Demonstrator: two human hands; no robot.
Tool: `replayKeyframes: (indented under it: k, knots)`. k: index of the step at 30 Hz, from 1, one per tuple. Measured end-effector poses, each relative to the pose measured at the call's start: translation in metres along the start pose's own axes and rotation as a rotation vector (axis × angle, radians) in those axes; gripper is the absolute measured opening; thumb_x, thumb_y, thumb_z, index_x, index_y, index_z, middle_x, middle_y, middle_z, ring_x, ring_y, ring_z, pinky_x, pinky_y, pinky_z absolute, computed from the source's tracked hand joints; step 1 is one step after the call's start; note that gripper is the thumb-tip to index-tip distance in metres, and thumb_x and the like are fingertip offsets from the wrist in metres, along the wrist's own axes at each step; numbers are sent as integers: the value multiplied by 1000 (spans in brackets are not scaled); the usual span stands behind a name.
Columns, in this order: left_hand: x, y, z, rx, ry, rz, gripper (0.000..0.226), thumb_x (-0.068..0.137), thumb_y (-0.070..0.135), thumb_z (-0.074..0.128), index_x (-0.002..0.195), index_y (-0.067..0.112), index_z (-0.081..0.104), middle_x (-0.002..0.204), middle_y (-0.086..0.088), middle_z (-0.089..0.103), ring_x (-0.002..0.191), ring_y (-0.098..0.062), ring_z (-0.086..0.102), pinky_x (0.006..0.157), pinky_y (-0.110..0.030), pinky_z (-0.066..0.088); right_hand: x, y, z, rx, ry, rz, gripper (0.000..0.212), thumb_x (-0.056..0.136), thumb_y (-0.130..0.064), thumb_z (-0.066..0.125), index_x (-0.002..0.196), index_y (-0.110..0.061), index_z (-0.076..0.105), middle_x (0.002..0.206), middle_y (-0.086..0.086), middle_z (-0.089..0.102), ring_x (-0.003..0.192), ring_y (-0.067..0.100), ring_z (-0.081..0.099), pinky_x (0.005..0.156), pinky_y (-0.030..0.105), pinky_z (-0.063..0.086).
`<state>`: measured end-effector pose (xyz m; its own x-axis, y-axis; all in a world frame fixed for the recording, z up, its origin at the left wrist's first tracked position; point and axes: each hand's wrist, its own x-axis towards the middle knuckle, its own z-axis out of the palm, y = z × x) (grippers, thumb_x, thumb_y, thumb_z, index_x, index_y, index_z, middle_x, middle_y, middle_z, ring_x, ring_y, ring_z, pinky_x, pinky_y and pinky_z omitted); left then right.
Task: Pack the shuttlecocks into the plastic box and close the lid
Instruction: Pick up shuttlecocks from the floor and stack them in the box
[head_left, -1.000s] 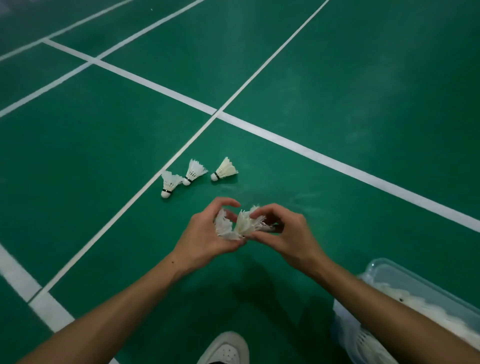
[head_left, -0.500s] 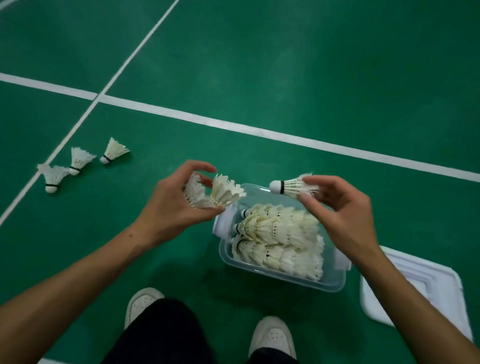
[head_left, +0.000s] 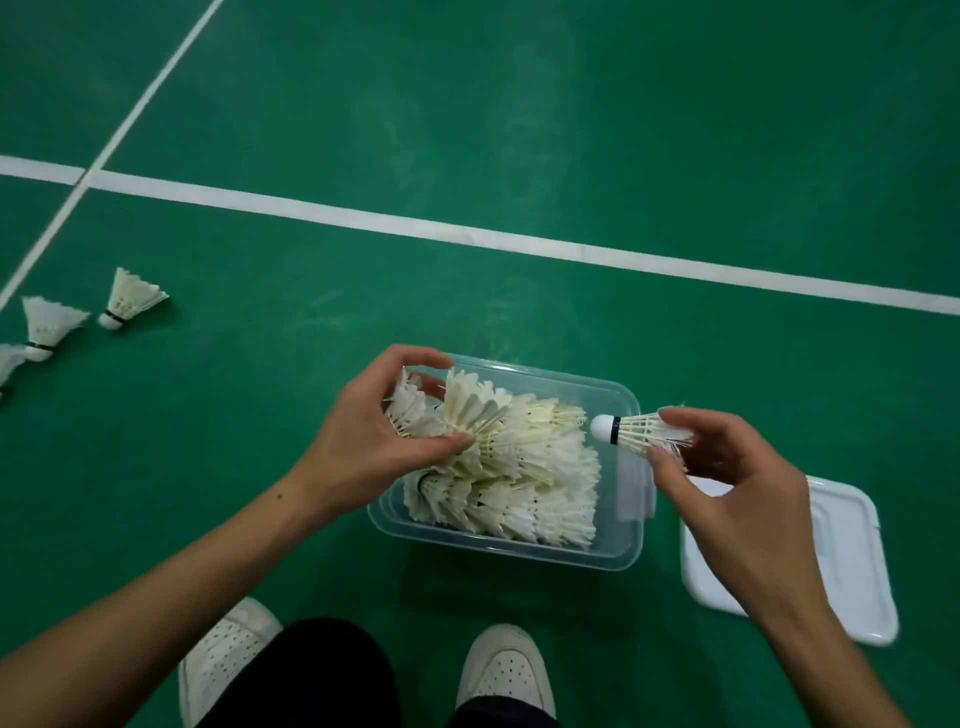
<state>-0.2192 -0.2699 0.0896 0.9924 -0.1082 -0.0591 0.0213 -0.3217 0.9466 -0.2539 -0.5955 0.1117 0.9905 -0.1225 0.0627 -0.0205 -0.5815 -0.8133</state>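
A: Item, single shuttlecock (head_left: 636, 432)?
B: Lies level, long axis left to right, cork toward frame left, over the box's right rim. Right hand (head_left: 727, 483) pinches its feathers.

A: Left hand (head_left: 374, 436)?
B: Fingers curled round two shuttlecocks (head_left: 457, 413), feathers fanned upward, above the box's left end.

A: Plastic box (head_left: 626, 540)?
B: Centre frame, open, packed with rows of shuttlecocks (head_left: 519, 493).

A: Surroundings?
B: Lid (head_left: 852, 571) flat on the green floor (head_left: 519, 130), lower right, part hidden by the right wrist. Three loose shuttlecocks (head_left: 130, 301) at left edge. White shoes (head_left: 506, 670) at bottom.
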Motion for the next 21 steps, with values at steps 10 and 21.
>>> replayKeyframes:
  k: [10,21]
  knots:
    - [0,4,10,34,-37,9,67,70,25,98,127,28,62,112,6,71,107,-10,70,97,-37,58,-6,9,11,-130,-93,49,44,84,-18,84,122,-33,70,83,-11,71,82,11,68,80,42,60]
    - [3,-1,23,78,-91,12,66,71,34,97,127,34,61,117,10,69,114,-11,65,105,-42,52,4,19,32,-66,-276,97,57,86,-17,85,134,-37,60,81,-12,68,80,8,71,81,35,61]
